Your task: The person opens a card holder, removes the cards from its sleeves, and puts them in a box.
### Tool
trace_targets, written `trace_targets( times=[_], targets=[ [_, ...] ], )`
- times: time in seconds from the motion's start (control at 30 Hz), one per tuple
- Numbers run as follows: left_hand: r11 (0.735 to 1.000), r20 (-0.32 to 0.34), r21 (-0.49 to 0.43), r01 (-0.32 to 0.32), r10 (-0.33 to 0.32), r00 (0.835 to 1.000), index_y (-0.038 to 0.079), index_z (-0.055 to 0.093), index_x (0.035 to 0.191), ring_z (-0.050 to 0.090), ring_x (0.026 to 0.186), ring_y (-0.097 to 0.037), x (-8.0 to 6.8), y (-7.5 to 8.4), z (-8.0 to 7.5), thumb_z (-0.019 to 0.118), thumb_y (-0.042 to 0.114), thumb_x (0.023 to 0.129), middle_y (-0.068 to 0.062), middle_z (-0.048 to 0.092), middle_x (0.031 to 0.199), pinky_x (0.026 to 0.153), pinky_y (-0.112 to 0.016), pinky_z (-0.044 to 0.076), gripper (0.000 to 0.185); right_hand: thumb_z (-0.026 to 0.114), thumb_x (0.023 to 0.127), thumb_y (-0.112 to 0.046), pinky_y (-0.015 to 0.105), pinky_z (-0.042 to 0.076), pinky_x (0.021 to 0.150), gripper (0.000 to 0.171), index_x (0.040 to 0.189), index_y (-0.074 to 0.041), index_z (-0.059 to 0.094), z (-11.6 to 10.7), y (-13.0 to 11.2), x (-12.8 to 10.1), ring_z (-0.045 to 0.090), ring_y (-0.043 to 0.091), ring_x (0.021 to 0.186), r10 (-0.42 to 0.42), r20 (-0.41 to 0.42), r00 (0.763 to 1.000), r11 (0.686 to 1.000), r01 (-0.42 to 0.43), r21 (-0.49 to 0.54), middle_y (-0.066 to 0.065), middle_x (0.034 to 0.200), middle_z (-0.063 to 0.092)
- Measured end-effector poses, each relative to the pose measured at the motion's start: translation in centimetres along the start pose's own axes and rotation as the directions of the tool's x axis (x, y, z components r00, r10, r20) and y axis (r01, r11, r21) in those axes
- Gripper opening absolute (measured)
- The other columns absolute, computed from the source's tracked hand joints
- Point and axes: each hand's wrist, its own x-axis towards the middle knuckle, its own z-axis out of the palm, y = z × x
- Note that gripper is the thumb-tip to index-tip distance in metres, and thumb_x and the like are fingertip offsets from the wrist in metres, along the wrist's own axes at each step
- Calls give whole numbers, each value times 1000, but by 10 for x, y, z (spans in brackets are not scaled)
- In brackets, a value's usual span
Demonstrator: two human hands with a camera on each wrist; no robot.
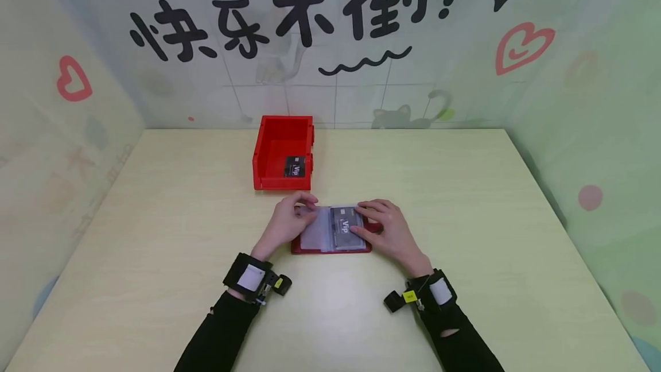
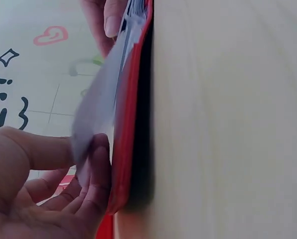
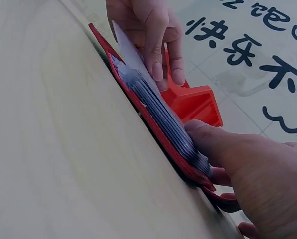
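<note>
A red card holder (image 1: 331, 252) lies open on the table, with clear plastic sleeve pages inside. Its right side carries a thick stack of sleeves (image 3: 161, 117), and a dark card marked "Vip" (image 1: 345, 234) shows in the top one. My left hand (image 1: 293, 220) pinches a clear sleeve page (image 2: 101, 94) between thumb and fingers, and the page stands lifted off the red cover in the left wrist view. At the right edge, my right hand (image 1: 384, 228) grips the holder, its thumb (image 3: 203, 137) on top of the sleeves and other fingers partly hidden at the edge.
Behind the card holder stands a red plastic bin (image 1: 281, 183), a little to the left. Another dark "Vip" card (image 1: 295, 166) lies in its near right corner. The pale wooden table (image 1: 465, 200) meets printed fabric walls at the back and sides.
</note>
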Motion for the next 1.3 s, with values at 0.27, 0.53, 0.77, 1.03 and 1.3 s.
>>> trace_targets(
  times=[0.27, 0.53, 0.77, 1.03, 1.3],
  targets=[
    [981, 9, 192, 4, -5, 1000, 5, 65, 119, 55, 112, -30, -5, 8, -2, 71, 1, 89, -15, 61, 123, 98, -45, 53, 32, 75, 88, -39, 56, 42, 110, 55, 133, -9, 66, -13, -11, 7, 55, 32, 126, 45, 139, 989, 992, -28, -122, 11, 133, 65],
    [945, 75, 310, -103, 83, 994, 3, 68, 122, 53, 117, -30, -11, 16, 6, 71, 6, 90, -15, 61, 122, 102, -45, 50, 32, 75, 89, -41, 55, 43, 106, 55, 131, -7, 67, -23, -32, 18, 51, 32, 118, 65, 195, 979, 965, -11, -263, 12, 123, 61],
    [979, 160, 191, -76, 46, 986, 3, 69, 118, 57, 91, -19, -8, 16, 13, 75, 17, 90, -10, 67, 102, 82, -30, 51, 32, 79, 86, -34, 30, 44, 76, 55, 129, -2, 67, -25, -43, 31, 52, 20, 89, 74, 278, 958, 985, -26, -172, 8, 99, 61],
    [982, 148, 186, 16, -44, 988, 3, 73, 101, 51, 73, -17, -1, 20, 20, 68, 23, 96, -6, 54, 72, 60, -24, 35, 21, 79, 87, -32, 24, 30, 64, 55, 133, -5, 65, -12, -31, 37, 43, 15, 71, 146, 345, 927, 989, -131, -65, 2, 74, 44],
    [971, 117, 231, 68, -97, 988, 5, 72, 90, 51, 75, -17, 1, 23, 23, 67, 23, 97, -7, 56, 71, 62, -24, 35, 20, 80, 86, -28, 22, 30, 64, 55, 133, -3, 65, -4, -24, 32, 41, 14, 72, 130, 273, 953, 988, -147, 44, 2, 76, 42]
  ],
)
